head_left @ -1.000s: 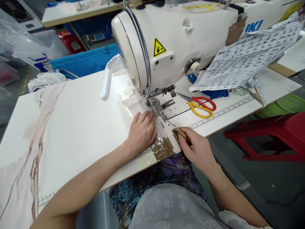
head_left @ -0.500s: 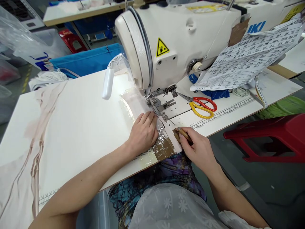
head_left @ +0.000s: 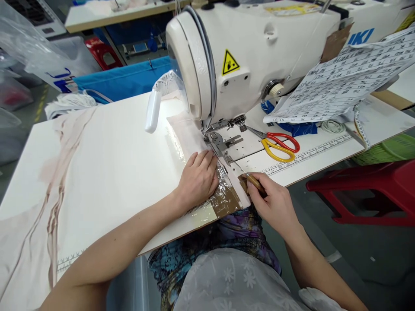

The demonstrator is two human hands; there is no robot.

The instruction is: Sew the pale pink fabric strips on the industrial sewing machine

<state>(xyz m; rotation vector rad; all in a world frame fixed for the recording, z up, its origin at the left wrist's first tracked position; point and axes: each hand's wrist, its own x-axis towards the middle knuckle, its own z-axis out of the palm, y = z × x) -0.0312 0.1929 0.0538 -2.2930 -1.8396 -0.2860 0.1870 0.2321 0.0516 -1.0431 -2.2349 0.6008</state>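
My left hand (head_left: 199, 177) lies palm down, fingers stretched out, on pale pink fabric (head_left: 185, 131) just in front of the needle area of a white sewing machine (head_left: 256, 56). My right hand (head_left: 274, 201) is closed around the wooden handle of an awl (head_left: 256, 183). The awl's thin metal shaft points toward a small metal guide (head_left: 228, 160) on the machine bed. Between my hands, a narrow pale fabric strip (head_left: 238, 188) runs from the guide toward the table's front edge, beside shiny brown tape (head_left: 228, 203). Part of the fabric under my left hand is hidden.
Scissors (head_left: 280, 147) with red and yellow handles lie right of the needle area. A printed sheet (head_left: 340, 82) leans over the right side. Sheer pink fabric (head_left: 56, 194) drapes across the table's left. A red stool (head_left: 366, 190) stands at right, near a green basket (head_left: 389, 149).
The view has shifted slightly, so the machine and table appear a little farther right. Both hands keep nearly the same place and hold, with the awl still at the guide.
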